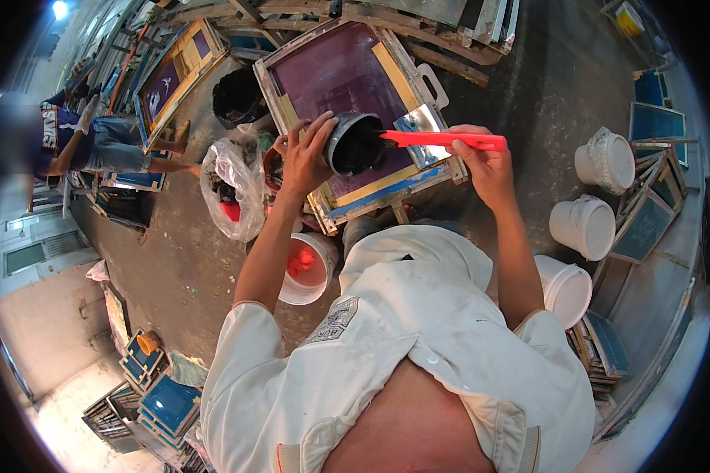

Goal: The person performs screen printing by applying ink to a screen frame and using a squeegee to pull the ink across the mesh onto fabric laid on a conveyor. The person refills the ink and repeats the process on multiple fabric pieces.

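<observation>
My left hand (pixel 308 156) is wrapped round the side of a grey pot (pixel 340 135), which is tilted so its mouth faces right. The pot's inside is coated black. In my right hand (pixel 489 167) is a long, flat red spatula (pixel 438 139), gripped near its right end. The spatula's dark far tip reaches the mouth of the pot. Under both hands lies a screen-printing frame (pixel 406 181) with a dark purple mesh and taped edges. A shiny silver sheet (pixel 423 130) rests on its right side, partly behind the spatula.
A clear plastic bag (pixel 227 189), a black bucket (pixel 237 96) and a white bucket (pixel 323 251) with red inside stand left of the frame. Several white pails (pixel 588 229) line the right. A person (pixel 102 142) is at the far left beside another frame (pixel 180 75).
</observation>
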Tool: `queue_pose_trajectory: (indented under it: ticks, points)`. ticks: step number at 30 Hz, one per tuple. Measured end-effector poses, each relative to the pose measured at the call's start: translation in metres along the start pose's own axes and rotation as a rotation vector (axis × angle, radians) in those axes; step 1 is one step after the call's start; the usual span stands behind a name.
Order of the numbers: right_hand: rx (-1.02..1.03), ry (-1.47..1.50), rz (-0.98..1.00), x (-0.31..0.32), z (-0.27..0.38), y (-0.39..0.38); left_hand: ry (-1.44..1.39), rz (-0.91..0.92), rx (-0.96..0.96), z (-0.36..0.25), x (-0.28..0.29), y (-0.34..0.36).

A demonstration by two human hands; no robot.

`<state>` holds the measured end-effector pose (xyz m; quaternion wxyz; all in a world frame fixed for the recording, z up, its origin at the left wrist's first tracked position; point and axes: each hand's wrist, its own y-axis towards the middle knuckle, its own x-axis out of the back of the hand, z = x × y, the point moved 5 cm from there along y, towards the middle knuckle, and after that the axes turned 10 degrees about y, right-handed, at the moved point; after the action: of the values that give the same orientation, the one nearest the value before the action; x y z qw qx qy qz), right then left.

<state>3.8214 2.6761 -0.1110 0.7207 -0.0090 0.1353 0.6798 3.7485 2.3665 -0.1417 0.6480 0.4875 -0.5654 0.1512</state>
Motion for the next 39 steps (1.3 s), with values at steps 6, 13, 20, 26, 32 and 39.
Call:
queue_pose_trajectory:
  ticks: [6,13,20,26,32,39]
  points:
    - [0.014,0.027,-0.005,0.001,0.007,-0.001,0.051,0.018,0.001,0.001,0.007,0.005]
    - [-0.009,0.042,-0.002,0.0,0.014,0.001,-0.01,-0.007,-0.005,0.007,0.004,0.002]
    - [-0.034,-0.112,-0.042,0.003,0.021,0.005,-0.174,0.127,0.176,0.025,-0.022,-0.035]
    - [0.037,-0.409,0.093,-0.021,0.014,0.018,-0.243,0.166,0.268,0.014,-0.033,-0.056]
    - [0.133,-0.473,0.278,-0.061,0.024,0.034,-0.258,0.055,0.291,0.011,-0.024,-0.06]
    - [0.007,-0.504,0.341,-0.091,0.027,0.025,-0.248,-0.126,0.393,0.018,-0.023,-0.064]
